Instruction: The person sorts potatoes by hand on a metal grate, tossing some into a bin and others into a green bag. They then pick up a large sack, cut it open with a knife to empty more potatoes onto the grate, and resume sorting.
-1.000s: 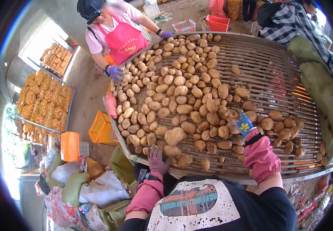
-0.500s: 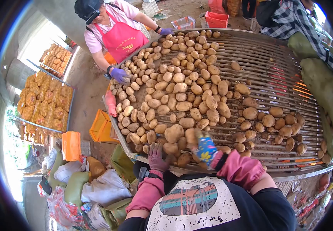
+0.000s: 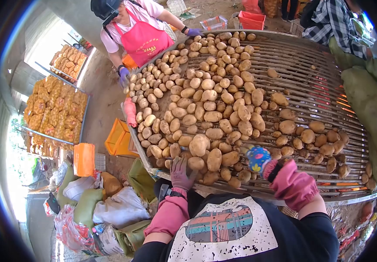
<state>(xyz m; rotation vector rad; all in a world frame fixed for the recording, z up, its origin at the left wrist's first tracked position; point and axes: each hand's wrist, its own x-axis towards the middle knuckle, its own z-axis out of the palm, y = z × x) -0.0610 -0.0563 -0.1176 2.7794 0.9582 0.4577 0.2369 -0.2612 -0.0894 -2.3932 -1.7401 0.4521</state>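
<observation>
Several brown potatoes (image 3: 206,100) lie heaped on a metal bar sorting table (image 3: 319,83). My left hand (image 3: 182,172), in a purple glove with a pink sleeve, rests with fingers spread on the potatoes at the near edge, just below a large potato (image 3: 199,144). My right hand (image 3: 258,158), in a blue patterned glove, hovers over the small potatoes near the front rim. Its fingers are hidden behind the glove's back.
A person in a pink apron (image 3: 142,37) works at the far left corner, a purple-gloved hand (image 3: 124,75) at the rim. A person in a plaid shirt (image 3: 336,19) stands far right by green sacks (image 3: 367,100). An orange crate (image 3: 118,137) and filled bags (image 3: 110,205) sit left.
My right hand swept left along the near edge, then moved back right and up a little. Potatoes have bunched closer to the front rim. My left hand has hardly moved.
</observation>
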